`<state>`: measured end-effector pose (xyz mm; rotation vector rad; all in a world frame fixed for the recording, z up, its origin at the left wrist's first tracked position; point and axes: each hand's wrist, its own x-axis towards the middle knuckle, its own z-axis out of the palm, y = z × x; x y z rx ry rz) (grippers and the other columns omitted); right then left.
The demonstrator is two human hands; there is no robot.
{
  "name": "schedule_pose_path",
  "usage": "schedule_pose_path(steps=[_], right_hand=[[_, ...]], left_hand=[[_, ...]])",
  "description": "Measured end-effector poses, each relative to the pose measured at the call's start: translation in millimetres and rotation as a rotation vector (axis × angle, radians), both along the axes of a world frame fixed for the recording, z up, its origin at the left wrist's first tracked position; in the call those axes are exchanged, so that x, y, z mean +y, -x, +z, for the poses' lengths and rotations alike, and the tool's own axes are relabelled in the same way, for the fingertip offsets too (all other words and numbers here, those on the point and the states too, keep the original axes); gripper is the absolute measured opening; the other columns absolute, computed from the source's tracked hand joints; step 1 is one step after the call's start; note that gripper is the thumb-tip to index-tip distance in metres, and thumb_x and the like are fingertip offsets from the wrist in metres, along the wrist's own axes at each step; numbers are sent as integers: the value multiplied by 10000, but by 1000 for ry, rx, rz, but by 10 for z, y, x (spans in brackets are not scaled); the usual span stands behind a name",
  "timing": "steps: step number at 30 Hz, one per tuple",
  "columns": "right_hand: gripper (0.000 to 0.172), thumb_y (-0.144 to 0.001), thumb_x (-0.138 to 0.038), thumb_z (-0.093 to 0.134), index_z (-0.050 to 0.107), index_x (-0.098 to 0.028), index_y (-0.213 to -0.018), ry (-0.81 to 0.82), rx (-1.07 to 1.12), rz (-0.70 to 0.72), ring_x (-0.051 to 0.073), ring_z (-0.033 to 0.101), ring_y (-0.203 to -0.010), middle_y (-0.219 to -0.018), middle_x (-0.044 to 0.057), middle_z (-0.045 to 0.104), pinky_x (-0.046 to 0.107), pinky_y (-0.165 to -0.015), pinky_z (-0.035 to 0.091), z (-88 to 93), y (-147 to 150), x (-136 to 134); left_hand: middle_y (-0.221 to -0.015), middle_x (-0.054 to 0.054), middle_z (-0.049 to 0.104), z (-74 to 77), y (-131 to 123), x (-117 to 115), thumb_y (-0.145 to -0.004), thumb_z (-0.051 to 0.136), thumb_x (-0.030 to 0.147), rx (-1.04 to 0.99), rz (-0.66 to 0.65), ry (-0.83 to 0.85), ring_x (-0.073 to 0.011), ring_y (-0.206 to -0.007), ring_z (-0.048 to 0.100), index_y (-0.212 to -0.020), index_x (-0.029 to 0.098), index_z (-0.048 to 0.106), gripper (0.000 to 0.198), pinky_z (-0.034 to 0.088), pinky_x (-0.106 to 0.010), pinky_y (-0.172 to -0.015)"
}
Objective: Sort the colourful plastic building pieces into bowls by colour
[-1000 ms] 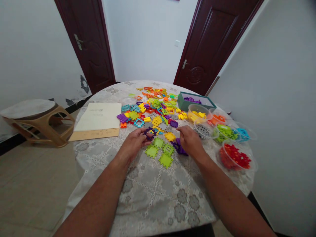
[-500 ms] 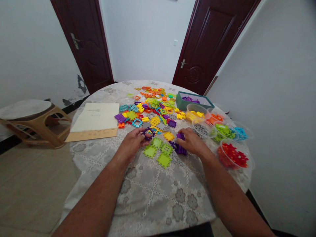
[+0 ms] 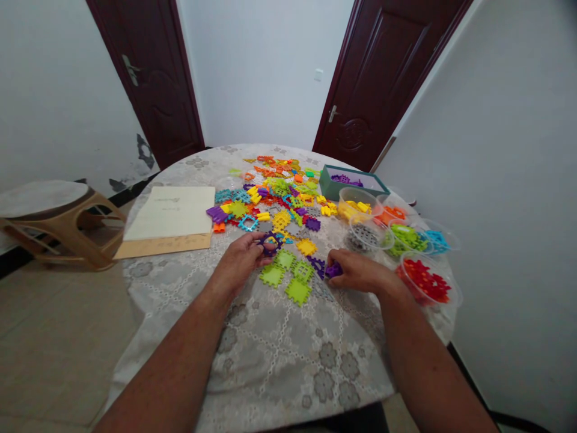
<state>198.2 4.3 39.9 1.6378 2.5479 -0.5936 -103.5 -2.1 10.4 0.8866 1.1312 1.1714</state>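
Observation:
My left hand (image 3: 246,254) is closed on a dark purple frame-shaped building piece (image 3: 272,242), held by its left edge. Just right of it lie several lime-green square pieces (image 3: 298,291) with toothed edges. My right hand (image 3: 354,269) has its fingers closed around a purple building piece (image 3: 334,270), partly hidden by the fingers. Next to that hand rest a dark purple triangular piece (image 3: 317,266) and a grey triangular piece (image 3: 321,289). A yellow square piece (image 3: 306,246) lies between the two hands.
A heap of mixed building pieces (image 3: 282,221) spreads across the table's middle. On the right stand a green box (image 3: 331,191) with purple pieces and several clear tubs, one holding red pieces (image 3: 426,282). An open notebook (image 3: 169,211) lies left; a stool (image 3: 63,228) stands beyond.
My right hand has moved slightly down and toward me, now gripping a purple piece beside the dark triangle. My left hand keeps hold of its purple frame piece. The view has shifted slightly.

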Motion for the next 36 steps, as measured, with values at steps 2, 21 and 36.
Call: schedule_pose_path(steps=[2, 21, 36], right_hand=[[433, -776, -295, 775, 640, -247, -1185, -2, 45, -17, 230, 652, -949, -1123, 75, 695, 302, -786, 473, -21, -10, 2], [327, -947, -553, 592, 574, -240, -1042, 29, 904, -354, 155, 595, -509, -642, -38, 631, 260, -501, 465, -148, 540, -5], [403, -893, -531, 691, 520, -251, -1127, 283, 1221, -279, 121, 615, -565, -880, -26, 654, 274, -498, 572, -428, 955, -134]], left_hand=[[-1030, -103, 778, 17, -7, -8, -883, 596, 77, -1, 9, 16, -172, -868, 751, -1143, 173, 663, 286, 628, -311, -804], [-1116, -111, 775, 65, -55, -84, -864, 733, 217, 24, -100, -12, -199, -976, 744, -1194, 187, 655, 340, 614, -329, -832], [-1163, -95, 761, 75, -79, -157, -810, 733, 204, 192, -401, -244, -250, -1068, 703, -1268, 239, 707, 460, 527, -385, -976]])
